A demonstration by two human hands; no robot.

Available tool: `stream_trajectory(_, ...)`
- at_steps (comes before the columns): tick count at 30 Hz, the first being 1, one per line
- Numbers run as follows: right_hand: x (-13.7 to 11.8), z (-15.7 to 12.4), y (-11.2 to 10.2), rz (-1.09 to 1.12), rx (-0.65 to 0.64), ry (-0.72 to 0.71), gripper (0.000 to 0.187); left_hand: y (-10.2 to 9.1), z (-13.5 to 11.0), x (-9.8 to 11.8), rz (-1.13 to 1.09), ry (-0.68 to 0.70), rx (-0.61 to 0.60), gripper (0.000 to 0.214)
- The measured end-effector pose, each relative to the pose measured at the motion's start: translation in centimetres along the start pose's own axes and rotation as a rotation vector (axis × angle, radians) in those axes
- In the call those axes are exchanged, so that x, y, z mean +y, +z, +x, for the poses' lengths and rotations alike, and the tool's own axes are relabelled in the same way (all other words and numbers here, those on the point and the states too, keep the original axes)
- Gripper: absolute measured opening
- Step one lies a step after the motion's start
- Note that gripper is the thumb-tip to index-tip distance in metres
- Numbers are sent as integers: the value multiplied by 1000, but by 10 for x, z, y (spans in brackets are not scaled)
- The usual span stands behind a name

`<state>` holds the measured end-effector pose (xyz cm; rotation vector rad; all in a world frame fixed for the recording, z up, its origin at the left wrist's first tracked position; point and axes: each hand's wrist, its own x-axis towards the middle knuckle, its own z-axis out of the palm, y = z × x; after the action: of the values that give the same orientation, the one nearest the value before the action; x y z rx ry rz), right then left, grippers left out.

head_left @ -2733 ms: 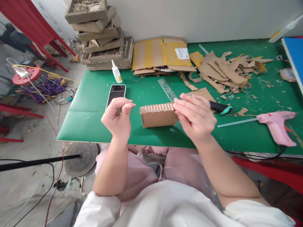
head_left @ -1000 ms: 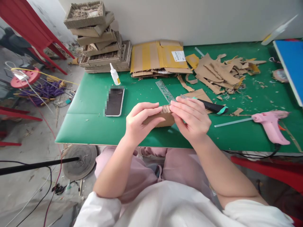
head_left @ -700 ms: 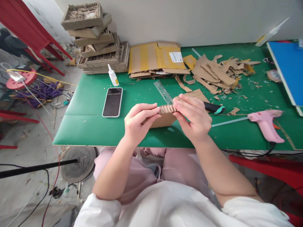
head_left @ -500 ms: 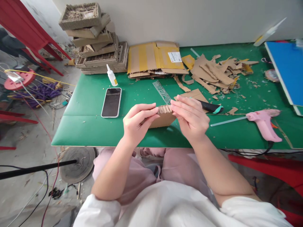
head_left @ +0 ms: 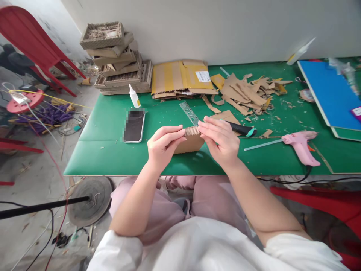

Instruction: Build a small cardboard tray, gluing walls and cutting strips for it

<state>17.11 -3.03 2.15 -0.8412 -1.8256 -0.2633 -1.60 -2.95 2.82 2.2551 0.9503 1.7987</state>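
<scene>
Between my hands, near the table's front edge, is a piece of cardboard (head_left: 189, 145) with a corrugated strip (head_left: 192, 130) along its top. My left hand (head_left: 165, 145) pinches the left end, thumb and fingers closed together. At the right end my right hand (head_left: 221, 140) grips the same cardboard, its fingers laid over the top. My hands hide both ends of the piece. Just beyond them lies a clear plastic ruler (head_left: 188, 112). A black and teal utility knife (head_left: 243, 129) rests to the right of my right hand, partly on a flat cardboard piece (head_left: 229, 116).
A phone (head_left: 134, 127) and a white glue bottle (head_left: 134, 97) are on the left. Stacked cardboard trays (head_left: 121, 64), a flattened box (head_left: 180, 77) and cardboard scraps (head_left: 245, 92) line the back. To the right are a pink glue gun (head_left: 303, 146) and a blue board (head_left: 329, 90).
The camera view has shifted slightly, moving the table items in the picture. Both hands keep the same hold on the cardboard, with little other visible movement.
</scene>
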Motion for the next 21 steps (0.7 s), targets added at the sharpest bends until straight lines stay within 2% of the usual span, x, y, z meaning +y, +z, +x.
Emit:
stream_trajectory(5,1,0,-4,45,-34,62,25,1,1,-1,-23,1,2,16)
stream_trajectory(12,3,-2,-2,-14,8,-35,25,-5,0,-6,-2,34,-43,22)
stream_trajectory(18,-1,2,-7,-63,-11,-33,21,-9,2,-4,-12,-28,-51,16)
stream_trajectory(21,-7,10,-7,-112,-38,-101,20,-9,2,-2,-46,-53,-54,14)
